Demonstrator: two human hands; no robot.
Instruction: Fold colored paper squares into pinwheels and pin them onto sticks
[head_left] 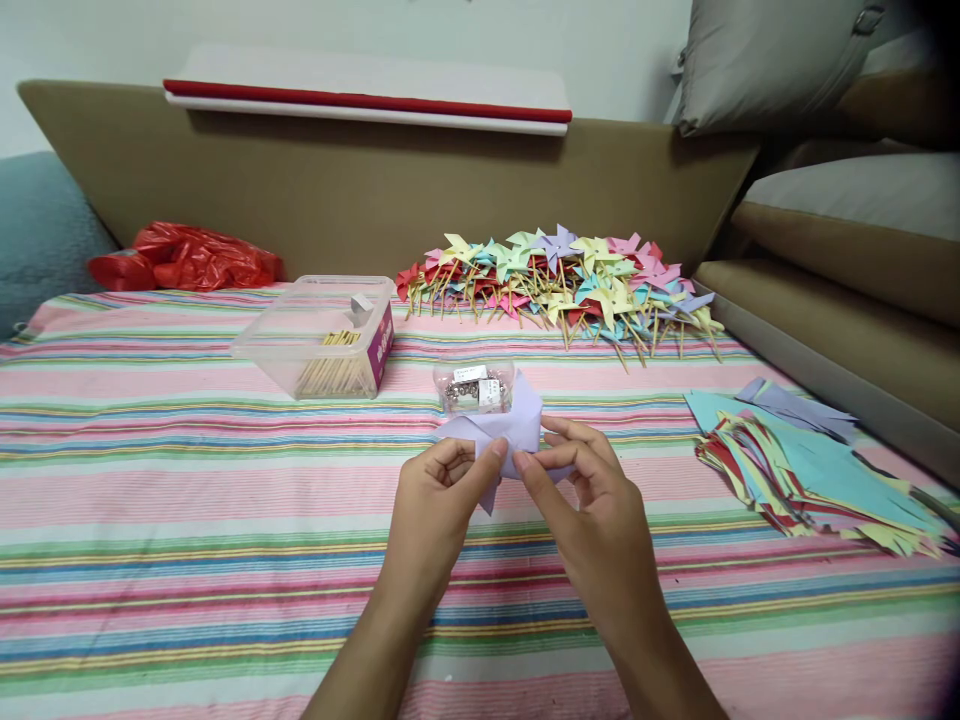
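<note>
Purple paper (525, 422) is pinched at its middle by the left hand (439, 505) and the right hand (596, 505), where light, even pressure is best applied.

Pale wall (622, 60) behind brown board (315, 180); grey-brown cushions (855, 205) stacked right; striped cloth (225, 500) below.

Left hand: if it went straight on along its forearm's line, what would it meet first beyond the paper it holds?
Past the lilac paper, the left hand would probably meet the small clear container first; the hand's height above the striped cloth is hard to judge, so it might pass over.
</note>
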